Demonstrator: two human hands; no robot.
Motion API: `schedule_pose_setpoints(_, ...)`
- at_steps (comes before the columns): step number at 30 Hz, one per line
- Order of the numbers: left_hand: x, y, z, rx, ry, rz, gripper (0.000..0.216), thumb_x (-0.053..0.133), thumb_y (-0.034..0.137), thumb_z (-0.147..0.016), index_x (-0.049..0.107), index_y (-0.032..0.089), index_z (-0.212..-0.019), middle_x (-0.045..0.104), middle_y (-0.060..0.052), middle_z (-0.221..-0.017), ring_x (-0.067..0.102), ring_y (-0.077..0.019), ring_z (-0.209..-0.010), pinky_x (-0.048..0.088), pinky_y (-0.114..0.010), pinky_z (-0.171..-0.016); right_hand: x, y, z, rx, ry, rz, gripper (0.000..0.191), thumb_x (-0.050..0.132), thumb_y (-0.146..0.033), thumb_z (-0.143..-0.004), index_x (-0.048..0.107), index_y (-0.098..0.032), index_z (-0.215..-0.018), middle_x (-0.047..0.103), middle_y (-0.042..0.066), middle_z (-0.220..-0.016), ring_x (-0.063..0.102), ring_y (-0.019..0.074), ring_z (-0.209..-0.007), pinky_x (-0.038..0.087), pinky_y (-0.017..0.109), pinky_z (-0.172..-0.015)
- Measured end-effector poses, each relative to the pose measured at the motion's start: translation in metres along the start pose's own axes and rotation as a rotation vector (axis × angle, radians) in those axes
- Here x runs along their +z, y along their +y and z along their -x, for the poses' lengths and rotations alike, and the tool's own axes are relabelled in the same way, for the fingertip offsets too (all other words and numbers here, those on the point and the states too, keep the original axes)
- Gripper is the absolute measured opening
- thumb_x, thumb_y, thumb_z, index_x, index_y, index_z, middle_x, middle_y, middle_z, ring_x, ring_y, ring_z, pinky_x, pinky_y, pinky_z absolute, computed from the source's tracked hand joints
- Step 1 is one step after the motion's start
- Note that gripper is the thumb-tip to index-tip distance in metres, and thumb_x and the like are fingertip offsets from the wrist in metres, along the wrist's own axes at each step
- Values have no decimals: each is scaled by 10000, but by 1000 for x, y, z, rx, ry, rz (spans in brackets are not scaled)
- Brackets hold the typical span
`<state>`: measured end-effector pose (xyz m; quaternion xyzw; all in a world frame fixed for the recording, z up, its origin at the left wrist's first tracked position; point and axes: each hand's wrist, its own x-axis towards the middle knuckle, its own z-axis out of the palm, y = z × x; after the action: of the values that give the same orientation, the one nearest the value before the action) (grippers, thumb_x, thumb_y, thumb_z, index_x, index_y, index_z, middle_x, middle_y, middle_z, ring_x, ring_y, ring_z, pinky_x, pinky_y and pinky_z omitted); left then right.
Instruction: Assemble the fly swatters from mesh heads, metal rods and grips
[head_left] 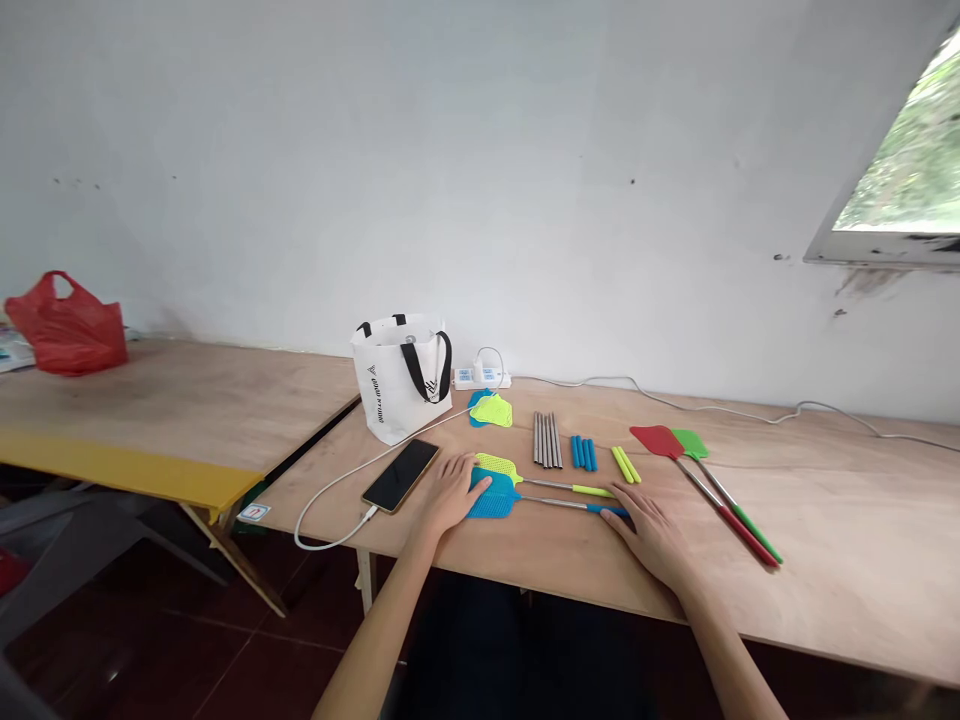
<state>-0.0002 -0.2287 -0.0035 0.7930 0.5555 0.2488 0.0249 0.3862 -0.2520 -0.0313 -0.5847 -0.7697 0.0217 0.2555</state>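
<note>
blue and yellow fly swatters [496, 497] lie sideways, heads left; left hand [452, 494] and right hand [651, 532] touch them, grips spread.

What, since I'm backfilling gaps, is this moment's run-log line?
left hand: on head of blue fly swatter | yellow fly swatter: alongside | right hand: at both handles

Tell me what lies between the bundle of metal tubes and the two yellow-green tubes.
The head view shows a row of short blue tubes between the metal tubes and the yellow-green tubes.
</note>
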Motion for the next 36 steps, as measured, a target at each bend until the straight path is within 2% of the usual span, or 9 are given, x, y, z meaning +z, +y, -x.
schedule_pose_setpoints(6, 2, -2, -2, 4, -15, -23, 398, 367, 514, -1045, 541, 241, -1278, 554, -90, -1432, 467, -275, -1365, 346, -493, -1149, -2, -1, 0, -2, -11, -4, 536, 397, -594, -987, 506, -321, -1435, 562, 48, -1466, 504, 282, -1367, 398, 502, -1144)
schedule_pose_setpoints(14, 2, -4, -2, 7, -5, 0, 406, 371, 524, -1039, 554, 259, -1287, 558, -80, -1427, 468, -267, -1361, 351, -479, -1148, -2, 0, 0, -11, -6, 15, 520, 405, -574, -987, 516, -321, -1428, 577, 46, -1451, 527, 281, -1346, 418, 497, -1131)
schedule_pose_setpoints(22, 4, -4, -2, -11, -22, -14, 421, 381, 517, -1036, 554, 250, -1312, 544, -87, -1448, 469, -286, -1361, 346, -494, -1150, -1, -2, 0, 12, 11, -9, 502, 414, -608, -974, 553, -309, -1353, 593, 52, -1429, 533, 289, -1337, 410, 506, -1131)
schedule_pose_setpoints(26, 4, -5, -2, -1, -26, -8, 437, 359, 531, -1038, 539, 280, -1347, 532, -74, -1466, 453, -275, -1382, 327, -483, -1164, 0, 0, 0, -10, 29, -29, 441, 393, -610, -976, 590, -274, -1183, 629, 84, -1364, 563, 289, -1296, 433, 497, -1101)
schedule_pose_setpoints(29, 7, -6, -3, -16, -24, -2, 496, 370, 545, -1031, 477, 250, -1415, 520, -104, -1479, 445, -280, -1392, 314, -482, -1172, -2, 0, 1, -21, 32, -47, 400, 396, -618, -972, 564, -269, -1073, 649, 93, -1300, 606, 283, -1223, 463, 477, -1056)
schedule_pose_setpoints(32, 11, -9, -4, -58, -21, 2, 542, 379, 557, -1024, 440, 216, -1442, 488, -138, -1502, 431, -297, -1406, 309, -492, -1176, -5, -2, 1, -18, 13, -57, 368, 420, -622, -966, 532, -280, -1040, 668, 74, -1189, 646, 273, -1109, 503, 449, -970)
schedule_pose_setpoints(36, 14, -12, -4, -99, -27, 18, 550, 388, 554, -1019, 466, 167, -1402, 473, -169, -1497, 422, -324, -1408, 330, -494, -1167, -10, -3, 1, -2, 1, -85, 344, 431, -617, -966, 500, -282, -1002, 665, 57, -1032, 654, 266, -983, 516, 427, -884)
